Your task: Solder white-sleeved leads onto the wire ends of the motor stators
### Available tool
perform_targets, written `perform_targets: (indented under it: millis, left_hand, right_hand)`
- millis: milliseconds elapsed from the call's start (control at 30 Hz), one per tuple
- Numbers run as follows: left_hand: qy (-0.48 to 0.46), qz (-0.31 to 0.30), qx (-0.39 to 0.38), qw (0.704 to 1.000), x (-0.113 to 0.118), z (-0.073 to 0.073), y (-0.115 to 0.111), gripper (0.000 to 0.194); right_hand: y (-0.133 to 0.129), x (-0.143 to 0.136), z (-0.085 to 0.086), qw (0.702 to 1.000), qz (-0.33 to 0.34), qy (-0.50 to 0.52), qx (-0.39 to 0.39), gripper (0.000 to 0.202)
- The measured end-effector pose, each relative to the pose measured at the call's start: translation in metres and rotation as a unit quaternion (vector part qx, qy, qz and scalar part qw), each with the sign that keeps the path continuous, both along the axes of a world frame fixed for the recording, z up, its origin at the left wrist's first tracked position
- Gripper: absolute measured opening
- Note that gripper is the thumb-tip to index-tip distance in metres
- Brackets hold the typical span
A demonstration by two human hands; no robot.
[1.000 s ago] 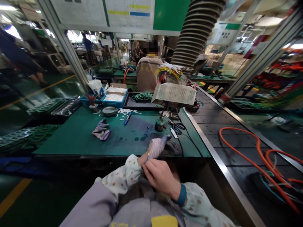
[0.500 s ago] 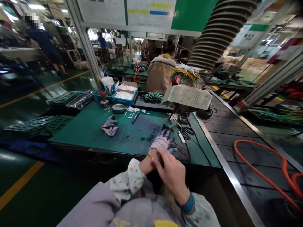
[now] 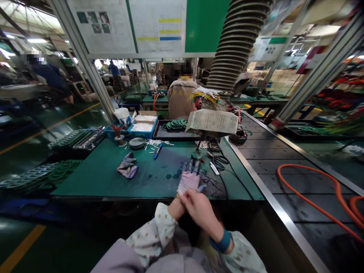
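My left hand wears a striped work glove with dark fingers, which are stretched forward over the bench. At its wrist, my bare right hand pinches the cuff of that glove. A second glove lies crumpled on the green bench top to the left. Just beyond my left fingertips is a small green-topped object, too unclear to name. Black-handled scissors and a white piece lie to the right of the gloved fingers. A dark crumpled cloth rests beside my left hand.
Blue bins of white sleeves stand at the back left, with a round dish and a blue marker before them. A lamp-like hood and a ribbed duct hang ahead. A conveyor runs along the right; a co-worker sits beyond.
My right hand has moved slightly forward along my left wrist and now pinches the glove cuff. My left fingers look straighter. The whole view has tilted up and shifted a little.
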State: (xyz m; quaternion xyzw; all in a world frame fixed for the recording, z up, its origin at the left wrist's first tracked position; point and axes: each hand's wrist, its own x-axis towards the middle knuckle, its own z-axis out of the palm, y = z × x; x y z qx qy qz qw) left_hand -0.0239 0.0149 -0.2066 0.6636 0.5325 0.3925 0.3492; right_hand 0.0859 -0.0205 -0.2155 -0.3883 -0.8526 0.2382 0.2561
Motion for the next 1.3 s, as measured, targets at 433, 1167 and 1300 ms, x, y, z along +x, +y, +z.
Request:
perform_targets:
  millis: [433, 1167, 1300]
  left_hand:
    - [-0.244, 0.263, 0.056, 0.932, -0.029, -0.002, 0.023, 0.064]
    - [0.068, 0.481, 0.068, 0.871, -0.165, -0.002, -0.052, 0.039]
    - [0.249, 0.486, -0.064, 0.835, -0.216, -0.006, -0.077, 0.051]
  right_hand:
    - [-0.015, 0.001, -0.008, 0.99, 0.005, 0.139, -0.008, 0.023]
    - [-0.027, 0.017, -0.031, 0.95, 0.088, 0.184, -0.235, 0.031]
    - [-0.01, 0.037, -0.024, 0.933, -0.002, 0.221, -0.284, 0.059]
